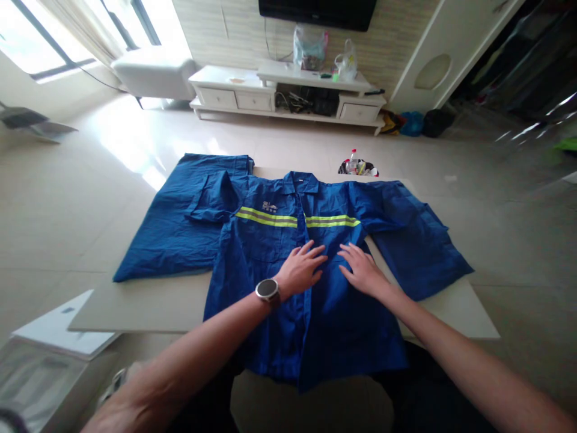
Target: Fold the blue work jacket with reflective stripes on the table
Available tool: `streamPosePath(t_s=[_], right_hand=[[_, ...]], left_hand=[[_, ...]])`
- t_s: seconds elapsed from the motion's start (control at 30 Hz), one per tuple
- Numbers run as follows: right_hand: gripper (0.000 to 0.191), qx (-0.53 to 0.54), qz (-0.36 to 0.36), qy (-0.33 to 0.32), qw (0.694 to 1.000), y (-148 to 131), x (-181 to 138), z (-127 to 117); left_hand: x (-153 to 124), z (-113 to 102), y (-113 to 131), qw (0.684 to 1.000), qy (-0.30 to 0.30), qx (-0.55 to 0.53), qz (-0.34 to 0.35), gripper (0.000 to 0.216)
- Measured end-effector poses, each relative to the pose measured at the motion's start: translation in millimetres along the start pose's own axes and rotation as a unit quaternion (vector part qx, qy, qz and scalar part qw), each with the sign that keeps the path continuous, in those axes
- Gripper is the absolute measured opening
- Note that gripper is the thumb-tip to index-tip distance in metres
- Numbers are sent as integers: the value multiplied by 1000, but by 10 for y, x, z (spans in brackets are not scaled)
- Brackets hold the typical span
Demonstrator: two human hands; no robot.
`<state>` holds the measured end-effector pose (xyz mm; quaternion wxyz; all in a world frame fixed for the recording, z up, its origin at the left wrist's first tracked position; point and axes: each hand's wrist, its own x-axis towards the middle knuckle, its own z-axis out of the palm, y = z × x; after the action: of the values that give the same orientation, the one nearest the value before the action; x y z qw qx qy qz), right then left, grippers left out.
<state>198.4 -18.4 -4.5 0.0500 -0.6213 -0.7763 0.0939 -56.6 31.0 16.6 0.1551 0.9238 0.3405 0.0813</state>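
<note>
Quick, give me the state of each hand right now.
Left hand: open, flat, palm down on the blue work jacket, holding nothing.
Right hand: open, flat on the same jacket beside the left, holding nothing.

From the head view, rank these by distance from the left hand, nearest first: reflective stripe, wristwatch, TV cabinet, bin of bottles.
1. Wristwatch, on the left hand's own wrist.
2. Reflective stripe, across the jacket's chest.
3. Bin of bottles, beyond the table.
4. TV cabinet, at the far wall.
</note>
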Motion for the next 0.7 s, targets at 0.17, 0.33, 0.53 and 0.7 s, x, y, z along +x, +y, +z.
streamPosePath(t_s=[0.17, 0.33, 0.53, 0.7], right_hand=[[54, 31, 71, -59, 995, 302, -1010, 437], [57, 19, 72, -50, 996, 341, -1079, 586], [55, 22, 154, -12, 988, 336, -1124, 482], [56, 72, 304, 4, 950, 416, -1529, 473]], left_hand=[[-195, 339, -13, 997, -57, 16, -42, 48], [-497, 175, -244, 984, -76, 12, -159, 63], [-791, 264, 279, 993, -84, -20, -78, 64], [-1023, 409, 407, 985, -138, -49, -90, 67]])
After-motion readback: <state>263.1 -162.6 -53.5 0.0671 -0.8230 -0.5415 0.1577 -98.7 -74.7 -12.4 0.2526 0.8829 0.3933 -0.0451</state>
